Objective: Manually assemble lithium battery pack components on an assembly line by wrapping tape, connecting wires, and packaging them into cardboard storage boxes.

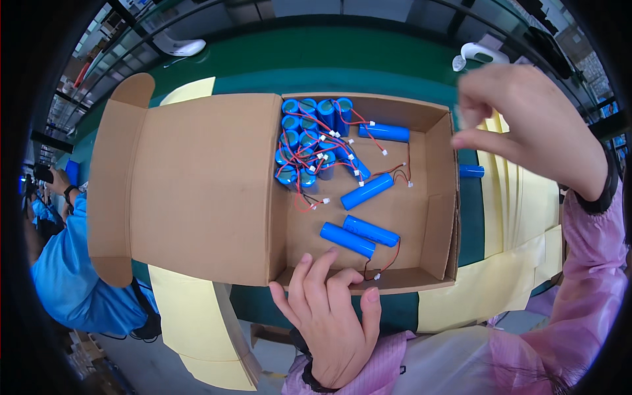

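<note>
An open cardboard box [431,197] holds several blue cylindrical batteries with thin red and black leads and small white connectors. A cluster of upright batteries [308,141] fills the far left corner. Others lie loose, including a battery [367,191] mid-box and a pair [372,230] near the front wall. My left hand [332,306] rests open at the near rim, its fingers reaching over the edge beside that pair. Raised beyond the box's right side, my right hand [520,122] has bent fingers with the thumb apart, and nothing shows between them.
One more blue battery [471,171] lies right of the box, partly hidden. The box lid [197,184] is folded out left. Pale yellow sheets [487,283] lie on the green table [368,49]. A person's blue sleeve [85,276] is at far left; white devices [484,54] stand behind.
</note>
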